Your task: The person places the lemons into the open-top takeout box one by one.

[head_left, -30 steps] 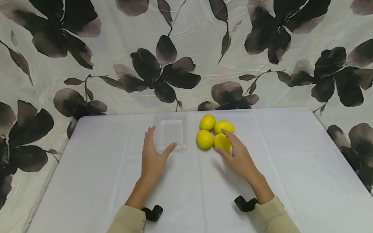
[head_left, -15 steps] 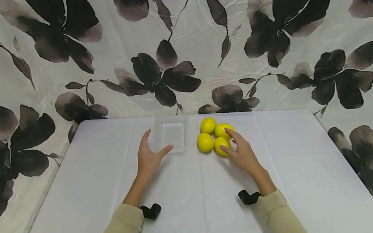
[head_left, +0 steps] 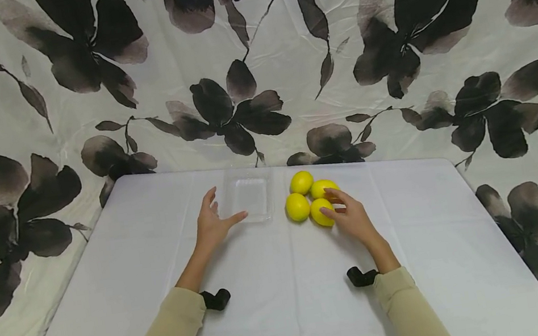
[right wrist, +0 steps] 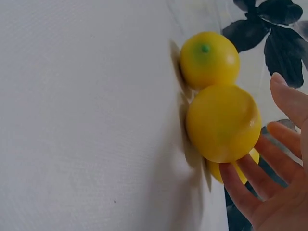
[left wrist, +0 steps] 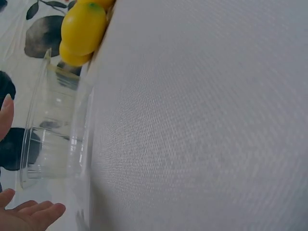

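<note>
Head view: on a white-covered desk [head_left: 288,303], a person's left hand [head_left: 211,225] is beside a clear plastic container [head_left: 250,196], grip wide. To the container's right, four yellow lemons [head_left: 297,207] cluster; the right hand [head_left: 352,219] is at the nearest, touch unclear.

Left wrist view: the container lies between that hand's fingertips and the lemons.

Right wrist view: grip wide, thumb apart from the lemons, fingers extending toward and partly behind them.

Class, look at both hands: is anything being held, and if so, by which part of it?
Nothing appears held. The left hand is spread near the clear container; the right hand is at the nearest yellow fruit, its thumb standing apart.
</note>
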The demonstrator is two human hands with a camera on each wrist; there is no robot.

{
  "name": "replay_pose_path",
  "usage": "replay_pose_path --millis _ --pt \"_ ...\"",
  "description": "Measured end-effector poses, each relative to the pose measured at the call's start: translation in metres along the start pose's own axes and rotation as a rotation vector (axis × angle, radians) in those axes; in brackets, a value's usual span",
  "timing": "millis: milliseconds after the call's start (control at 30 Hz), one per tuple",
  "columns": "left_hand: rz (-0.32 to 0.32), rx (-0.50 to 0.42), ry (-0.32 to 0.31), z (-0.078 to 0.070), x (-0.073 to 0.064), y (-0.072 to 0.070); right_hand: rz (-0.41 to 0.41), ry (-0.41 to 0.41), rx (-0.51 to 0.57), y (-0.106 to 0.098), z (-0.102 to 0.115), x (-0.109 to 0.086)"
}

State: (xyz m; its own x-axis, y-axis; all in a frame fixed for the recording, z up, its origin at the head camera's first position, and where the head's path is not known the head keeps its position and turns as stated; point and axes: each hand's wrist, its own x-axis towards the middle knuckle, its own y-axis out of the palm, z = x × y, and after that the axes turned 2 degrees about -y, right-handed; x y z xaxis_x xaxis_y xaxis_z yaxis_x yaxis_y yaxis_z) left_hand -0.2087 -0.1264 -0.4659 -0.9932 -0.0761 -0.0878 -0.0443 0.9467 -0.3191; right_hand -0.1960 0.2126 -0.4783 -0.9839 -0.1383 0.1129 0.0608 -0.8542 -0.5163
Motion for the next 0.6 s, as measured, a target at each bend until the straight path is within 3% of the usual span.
replay_pose_path --millis 600 --pt "0.081 0.068 -0.086 0.0026 0.0041 0.0033 0.045 0.055 -0.027 -0.0006 -0.0028 0.0062"
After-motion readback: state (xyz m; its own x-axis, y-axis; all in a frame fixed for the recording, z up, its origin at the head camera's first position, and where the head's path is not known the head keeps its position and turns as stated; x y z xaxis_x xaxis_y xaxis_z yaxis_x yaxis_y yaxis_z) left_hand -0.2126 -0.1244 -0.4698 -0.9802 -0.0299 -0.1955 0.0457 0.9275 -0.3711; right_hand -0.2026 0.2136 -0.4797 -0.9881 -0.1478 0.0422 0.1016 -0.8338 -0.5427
